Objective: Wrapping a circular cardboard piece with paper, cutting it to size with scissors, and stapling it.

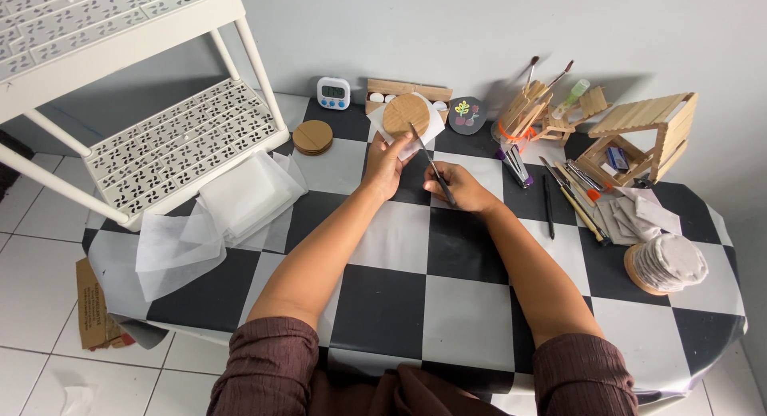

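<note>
My left hand (384, 165) holds up a round wooden disc (405, 114) with a sheet of thin white paper (429, 127) lying behind it. My right hand (463, 187) grips a pair of scissors (431, 165), their blades pointing up toward the disc's lower edge and the paper. Both hands are over the far middle of a black-and-white checkered table (447, 296).
A stack of wooden discs (312, 137), a white digital timer (333, 93) and a painted grey stone (463, 115) sit at the back. White paper sheets (216, 216) lie left beside a white shelf rack (176, 140). Stick-built holders (647, 136), brushes, pens and a wrapped disc (667, 264) fill the right.
</note>
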